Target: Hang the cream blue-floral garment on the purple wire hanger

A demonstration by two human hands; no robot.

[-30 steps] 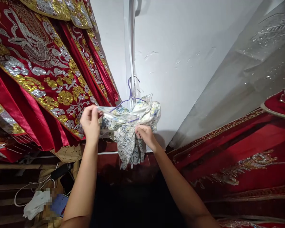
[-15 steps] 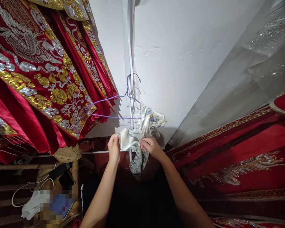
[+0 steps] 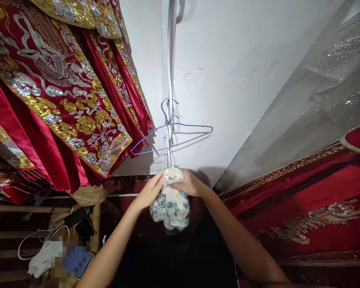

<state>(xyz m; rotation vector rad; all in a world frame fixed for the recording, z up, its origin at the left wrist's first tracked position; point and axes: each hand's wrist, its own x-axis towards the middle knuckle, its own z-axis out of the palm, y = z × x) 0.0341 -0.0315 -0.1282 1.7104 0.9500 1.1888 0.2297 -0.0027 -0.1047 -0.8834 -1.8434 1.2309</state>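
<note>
My left hand (image 3: 150, 191) and my right hand (image 3: 189, 184) both grip a bunched white cloth with a blue and yellow floral print (image 3: 171, 204). The cloth hangs down between my hands in a loose bundle. Just above it a bare purple wire hanger (image 3: 180, 138) hangs by its hook from a white rail on the wall (image 3: 169, 80). The hanger carries nothing and tilts, its right end higher.
Red garments with gold and silver embroidery (image 3: 57, 92) hang at the left. A red embroidered cloth (image 3: 303, 204) and a grey sequined one (image 3: 318, 88) lie at the right. Low at the left are a woven basket (image 3: 88, 195), a white cable (image 3: 39, 236) and a phone (image 3: 78, 260).
The floral cloth has come fully off the hanger and been drawn down into a bundle between both hands. The empty hanger has swung to the right.
</note>
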